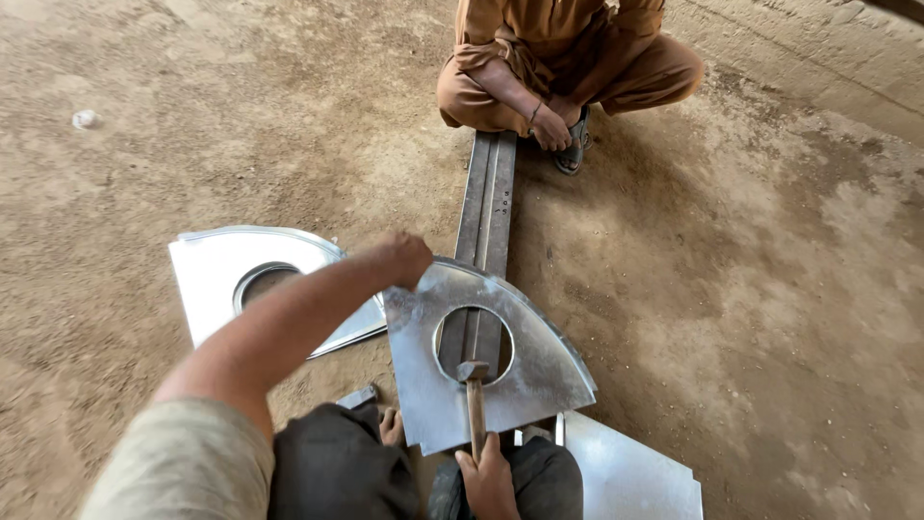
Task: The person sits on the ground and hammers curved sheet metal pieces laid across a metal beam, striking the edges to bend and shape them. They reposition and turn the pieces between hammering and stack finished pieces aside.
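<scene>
Sheet-metal piece [520,366] is gripped at its edge by left hand [404,258]; right hand [489,481] clasps hammer [474,400].

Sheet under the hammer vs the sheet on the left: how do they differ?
The shiny fan-shaped metal sheet with a round hole lies on the long steel rail, held by the left hand, with the hammer from the right hand at its hole. The paler fan-shaped sheet lies on the dirt floor, untouched. Both share the same outline and a round cutout.
</scene>
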A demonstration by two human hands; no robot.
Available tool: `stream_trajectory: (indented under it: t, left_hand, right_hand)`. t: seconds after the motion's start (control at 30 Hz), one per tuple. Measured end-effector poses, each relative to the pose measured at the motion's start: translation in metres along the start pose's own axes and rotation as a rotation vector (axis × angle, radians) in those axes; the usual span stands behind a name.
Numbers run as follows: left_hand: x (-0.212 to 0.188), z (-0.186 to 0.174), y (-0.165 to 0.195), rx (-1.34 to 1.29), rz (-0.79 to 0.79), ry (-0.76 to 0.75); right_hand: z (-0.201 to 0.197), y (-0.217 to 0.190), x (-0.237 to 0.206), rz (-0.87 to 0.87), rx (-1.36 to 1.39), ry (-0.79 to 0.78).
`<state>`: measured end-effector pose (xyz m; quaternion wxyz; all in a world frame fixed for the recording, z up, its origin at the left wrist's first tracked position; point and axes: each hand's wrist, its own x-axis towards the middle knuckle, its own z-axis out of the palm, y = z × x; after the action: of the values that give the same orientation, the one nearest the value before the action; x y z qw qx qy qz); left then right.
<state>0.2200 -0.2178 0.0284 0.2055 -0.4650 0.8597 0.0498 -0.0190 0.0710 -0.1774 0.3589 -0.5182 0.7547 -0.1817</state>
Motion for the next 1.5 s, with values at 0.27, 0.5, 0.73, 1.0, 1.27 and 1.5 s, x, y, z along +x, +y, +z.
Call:
stream_trajectory:
  t: [0.27,0.5,0.73,1.0,1.27,1.5]
  left_hand:
    - [0.031,0.084,0.009,-0.29,-0.028,0.055]
    - [0.034,0.093,-0.014,-0.314,-0.075,0.157]
    - [0.025,0.091,-0.013,-0.43,-0.188,-0.058]
    - [0.014,0.097,0.009,-0.438,-0.121,0.097]
    - [0.016,0.108,0.01,-0.441,-0.161,0.13]
    - [0.019,0.114,0.01,-0.442,-0.218,0.106]
  right_hand:
    - [-0.045,-0.005,0.015,0.237,0.148,-0.148]
    - [-0.051,-0.032,-0.017,0.03,0.041,-0.097]
    - [-0.049,-0.042,-0.025,0.1,-0.058,-0.106]
    - [-0.059,-0.045,-0.027,0.104,0.248,-0.195]
    - [-0.08,-0.063,-0.046,-0.154,0.713,-0.093]
    - [-0.09,-0.075,-0.027,0.295,0.567,-0.294]
